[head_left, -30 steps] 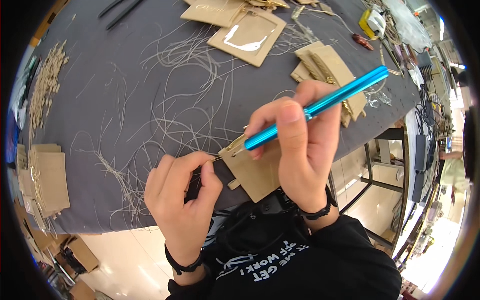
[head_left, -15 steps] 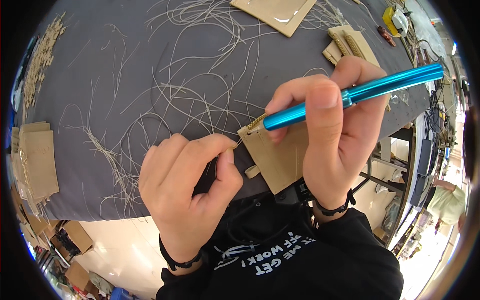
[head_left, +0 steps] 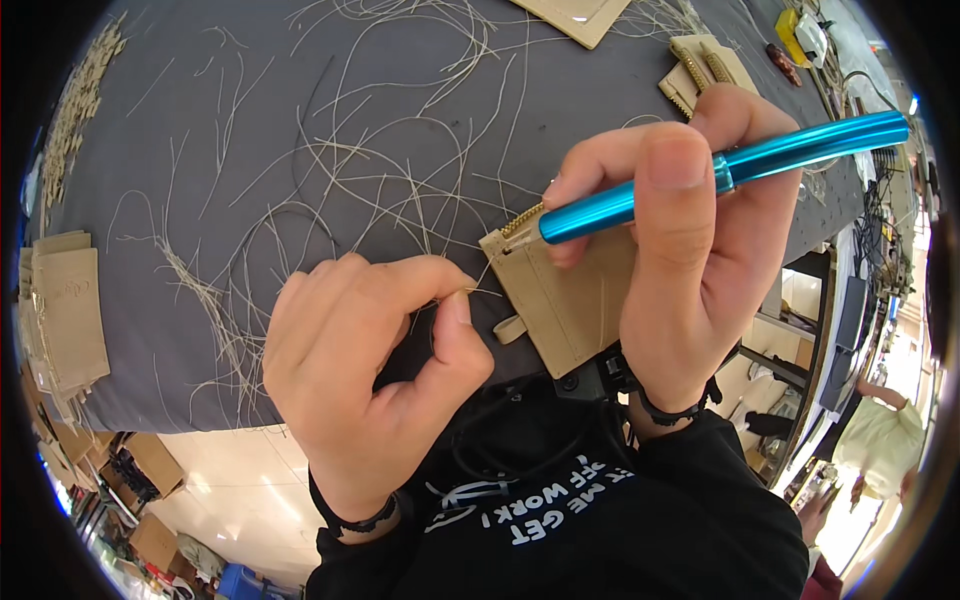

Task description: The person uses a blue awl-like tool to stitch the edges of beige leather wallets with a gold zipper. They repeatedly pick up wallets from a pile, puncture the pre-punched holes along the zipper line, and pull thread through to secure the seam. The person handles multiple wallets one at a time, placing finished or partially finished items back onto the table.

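Observation:
Between the thumb and forefinger of my left hand (head_left: 365,345) a thin pale thread (head_left: 486,291) is pinched. It seems to run up to the near corner of a tan leather zip pouch (head_left: 565,310), where brass zipper teeth (head_left: 522,216) show. My right hand (head_left: 690,250) grips a shiny blue pen-shaped tool (head_left: 820,155) between thumb and fingers. The tool's lower end, with a short pale tip, lies over the zipper corner. Part of the pouch is hidden beneath my right hand. A small loop tab (head_left: 510,330) sticks out from the pouch's left edge.
Many loose pale threads (head_left: 400,180) lie tangled across the dark grey tabletop (head_left: 270,120). Stacked tan leather pieces (head_left: 75,315) sit at the left edge. More zippered pieces (head_left: 705,70) are at the upper right, near a yellow object (head_left: 795,38). A person (head_left: 880,440) is at far right.
The right hand and blue tool have shifted slightly up and to the right. The left hand has moved slightly left, still pinching the thread. The pouch stays nearly in place.

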`<state>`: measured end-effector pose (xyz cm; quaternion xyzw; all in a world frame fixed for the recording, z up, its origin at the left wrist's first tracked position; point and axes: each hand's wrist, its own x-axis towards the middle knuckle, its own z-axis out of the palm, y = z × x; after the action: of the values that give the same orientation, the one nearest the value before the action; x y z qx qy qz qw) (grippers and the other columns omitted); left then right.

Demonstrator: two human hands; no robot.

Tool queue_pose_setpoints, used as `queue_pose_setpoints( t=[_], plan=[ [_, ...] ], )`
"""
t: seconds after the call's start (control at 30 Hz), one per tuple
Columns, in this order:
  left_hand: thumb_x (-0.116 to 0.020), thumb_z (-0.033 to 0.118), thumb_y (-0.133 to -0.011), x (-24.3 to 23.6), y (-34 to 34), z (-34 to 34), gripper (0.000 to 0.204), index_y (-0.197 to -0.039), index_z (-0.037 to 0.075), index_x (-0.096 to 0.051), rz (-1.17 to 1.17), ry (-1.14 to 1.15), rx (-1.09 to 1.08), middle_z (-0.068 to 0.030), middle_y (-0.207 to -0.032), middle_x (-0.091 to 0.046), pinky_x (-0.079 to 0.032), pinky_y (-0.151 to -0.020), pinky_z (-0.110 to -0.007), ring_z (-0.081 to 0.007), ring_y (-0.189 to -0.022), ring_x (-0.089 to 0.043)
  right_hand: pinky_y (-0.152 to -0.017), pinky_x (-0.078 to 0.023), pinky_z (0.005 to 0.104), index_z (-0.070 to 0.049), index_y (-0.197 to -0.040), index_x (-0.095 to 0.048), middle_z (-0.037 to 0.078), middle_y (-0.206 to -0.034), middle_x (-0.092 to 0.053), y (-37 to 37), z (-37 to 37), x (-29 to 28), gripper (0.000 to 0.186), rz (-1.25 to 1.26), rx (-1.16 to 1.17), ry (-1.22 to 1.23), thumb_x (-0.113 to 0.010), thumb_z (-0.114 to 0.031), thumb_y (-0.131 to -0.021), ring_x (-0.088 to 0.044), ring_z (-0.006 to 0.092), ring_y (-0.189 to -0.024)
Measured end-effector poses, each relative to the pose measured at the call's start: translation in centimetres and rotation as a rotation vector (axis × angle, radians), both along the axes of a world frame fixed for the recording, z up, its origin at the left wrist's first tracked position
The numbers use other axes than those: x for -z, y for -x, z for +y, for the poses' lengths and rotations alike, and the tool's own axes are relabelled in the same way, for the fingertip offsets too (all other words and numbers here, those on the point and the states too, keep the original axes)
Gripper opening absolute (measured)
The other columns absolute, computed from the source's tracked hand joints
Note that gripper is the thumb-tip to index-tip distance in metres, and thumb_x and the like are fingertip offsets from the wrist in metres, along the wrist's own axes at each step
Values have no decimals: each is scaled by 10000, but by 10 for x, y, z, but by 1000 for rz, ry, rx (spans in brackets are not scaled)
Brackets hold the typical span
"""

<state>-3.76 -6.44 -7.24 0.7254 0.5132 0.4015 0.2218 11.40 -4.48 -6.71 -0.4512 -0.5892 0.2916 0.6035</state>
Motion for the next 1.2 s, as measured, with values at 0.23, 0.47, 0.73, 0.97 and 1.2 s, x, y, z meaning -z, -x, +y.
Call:
queue_pose_setpoints(
  t=[0.23, 0.47, 0.73, 0.97, 1.2],
  plan=[
    [-602, -7, -622, 0, 0, 0, 107, -717, 42, -602, 6, -24, 12, 22, -566, -376, -195, -456, -222, -59, -485, -291, -452, -421, 206, -27, -910, -297, 165, -654, -578, -3, 0, -1, 200, -45, -21, 8, -411, -189, -940, -504, 135, -460],
    [-593, 8, -710, -4, 2, -6, 102, -806, 38, -608, -88, 99, -142, 37, -629, -361, -220, -478, -204, -45, -537, -295, -424, -413, 214, -35, -923, -300, 160, -639, -567, 2, -5, -4, 200, 37, 52, 54, -379, -217, -946, -487, 135, -434],
    [-715, 136, -657, -23, -19, -10, 399, -1039, 102, -606, 266, 172, -36, -51, -842, -434, -340, -661, -272, -199, -765, -426, -302, -280, 239, -99, -1023, -355, 59, -480, -423, -13, -15, -6, 249, 399, 138, 9, -276, -318, -935, -312, 123, -309],
    [-711, 19, -624, -44, -34, -4, 235, -836, 59, -616, 29, 28, -161, -22, -761, -411, -326, -604, -241, -125, -643, -399, -283, -275, 253, -36, -1075, -459, 57, -464, -403, -28, -32, -23, 336, 680, -7, -222, -240, -247, -931, -273, 133, -305],
    [-738, 8, -561, -26, -30, -12, 282, -822, 68, -652, 106, -133, 71, -45, -721, -420, -344, -517, -274, -168, -637, -445, -256, -306, 263, 10, -1134, -448, 128, -539, -486, -45, -46, -41, 354, 737, -203, -370, -241, -189, -928, -304, 144, -279]
  ],
)
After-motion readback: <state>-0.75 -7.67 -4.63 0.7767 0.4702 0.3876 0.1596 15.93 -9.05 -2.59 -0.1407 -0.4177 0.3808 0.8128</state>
